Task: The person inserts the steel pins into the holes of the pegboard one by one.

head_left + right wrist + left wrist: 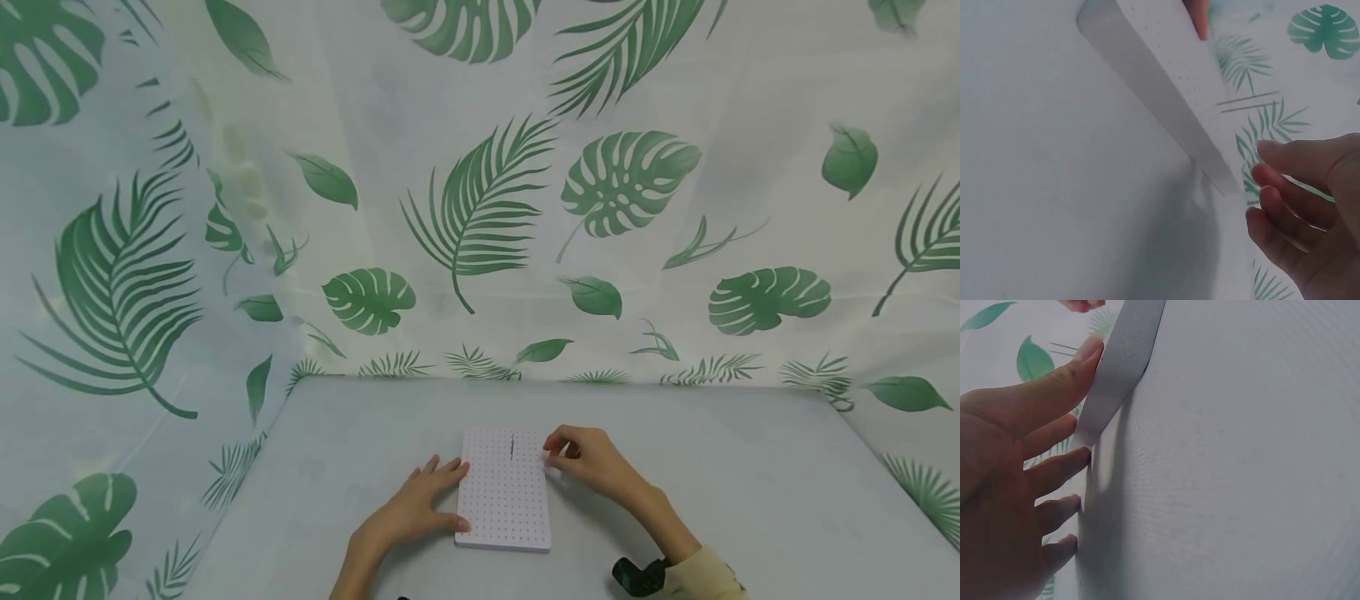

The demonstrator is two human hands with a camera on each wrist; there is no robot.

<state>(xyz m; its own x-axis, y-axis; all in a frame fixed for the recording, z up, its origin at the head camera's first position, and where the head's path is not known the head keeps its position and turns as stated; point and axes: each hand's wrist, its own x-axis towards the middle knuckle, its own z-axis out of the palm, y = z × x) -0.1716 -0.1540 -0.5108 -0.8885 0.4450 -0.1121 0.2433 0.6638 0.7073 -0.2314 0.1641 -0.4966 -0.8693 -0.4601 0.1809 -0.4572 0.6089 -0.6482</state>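
Note:
A white pegboard (504, 500) with rows of small holes lies flat on the table. Two thin metal pins (1249, 101) stand upright in it, close together near its far end. My left hand (416, 507) rests against the board's left side, fingers spread and fairly straight, thumb on the edge near the front corner. Beside the far right edge is my right hand (592, 460), its fingers loosely bent. In the right wrist view the thumb (1279, 153) and fingers are a little apart, and nothing shows between them.
The pale table (360, 425) extends to both sides of the board. Leaf-printed cloth (517, 333) hangs behind it and at the left. A black device (639, 575) is at the right wrist, by the yellow sleeve (705, 577).

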